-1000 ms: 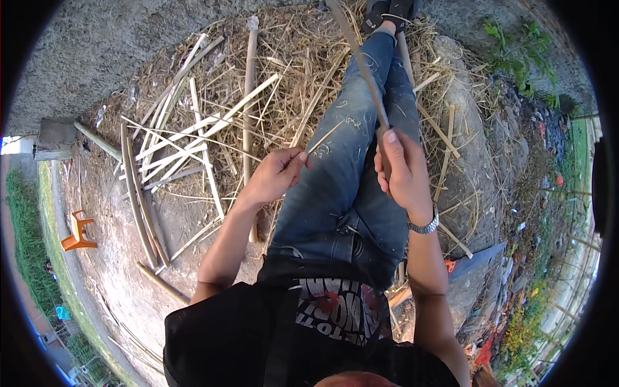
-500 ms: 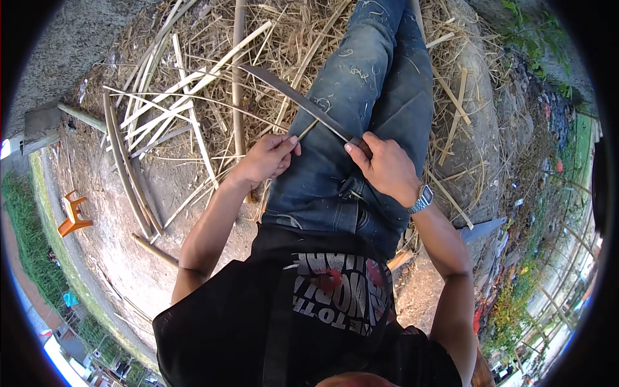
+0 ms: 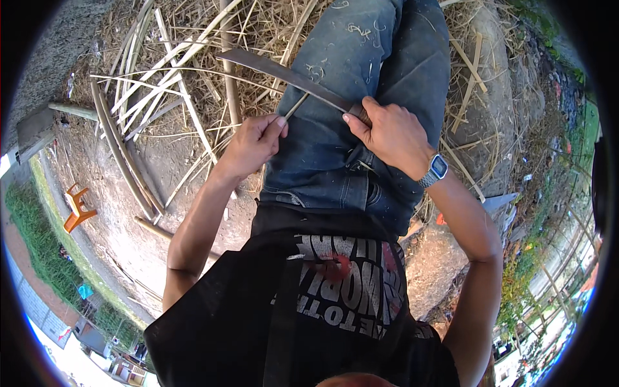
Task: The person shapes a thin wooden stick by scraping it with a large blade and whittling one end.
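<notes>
My right hand (image 3: 396, 137) is closed around the handle of a machete (image 3: 284, 75). Its long dark blade lies above my thigh, with the tip pointing to the far left. In my left hand (image 3: 253, 147) a thin wooden strip (image 3: 296, 106) is pinched between thumb and fingers. The strip's short end sticks out up and to the right and meets the underside of the blade. Where the strip's other end runs is hard to make out. Curled shavings cling to my blue jeans (image 3: 338, 55) beneath the blade.
Pale split strips (image 3: 155, 97) lie crossed on the straw-strewn ground at left. Two curved poles (image 3: 121, 151) and a straight pole (image 3: 230, 84) are near them. An orange plastic stool (image 3: 78, 208) stands far left. A grey flat blade-like piece (image 3: 500, 201) lies right of my hip.
The machete and both hands have shifted slightly in the picture as the view moved. My hands are a little farther apart, and less of the blade lies beyond the strip on the right.
</notes>
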The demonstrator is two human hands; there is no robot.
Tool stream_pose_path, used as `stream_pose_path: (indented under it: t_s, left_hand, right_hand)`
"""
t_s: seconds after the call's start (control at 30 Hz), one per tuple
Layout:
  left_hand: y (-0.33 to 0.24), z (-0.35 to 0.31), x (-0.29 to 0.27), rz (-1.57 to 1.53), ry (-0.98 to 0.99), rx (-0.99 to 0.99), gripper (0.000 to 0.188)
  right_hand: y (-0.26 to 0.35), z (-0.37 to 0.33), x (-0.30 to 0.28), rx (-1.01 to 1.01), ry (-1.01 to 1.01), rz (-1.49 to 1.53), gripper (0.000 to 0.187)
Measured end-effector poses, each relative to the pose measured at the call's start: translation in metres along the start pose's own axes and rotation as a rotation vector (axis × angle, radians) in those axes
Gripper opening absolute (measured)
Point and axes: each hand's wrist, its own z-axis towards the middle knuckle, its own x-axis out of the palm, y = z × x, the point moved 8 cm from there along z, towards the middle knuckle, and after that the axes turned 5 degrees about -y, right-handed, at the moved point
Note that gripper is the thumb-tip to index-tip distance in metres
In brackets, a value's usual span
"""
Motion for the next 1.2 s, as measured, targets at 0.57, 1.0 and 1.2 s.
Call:
stream_pose_path:
  t_s: [0.57,1.0,1.2]
  left_hand:
    - [0.016,-0.034,-0.007,-0.416,0.102,-0.037,0.039]
    - [0.02,-0.006,0.019,-0.465,0.168,-0.287,0.04]
    - [0.029,-0.008,0.023,-0.46,0.16,-0.295,0.038]
  right_hand:
    - [-0.004,-0.015,-0.033,0.204,0.087,0.912,0.059]
    - [0.009,-0.009,-0.007,-0.025,0.007,0.417,0.059]
    - [0.008,-0.013,-0.001,-0.007,-0.016,0.194,0.054]
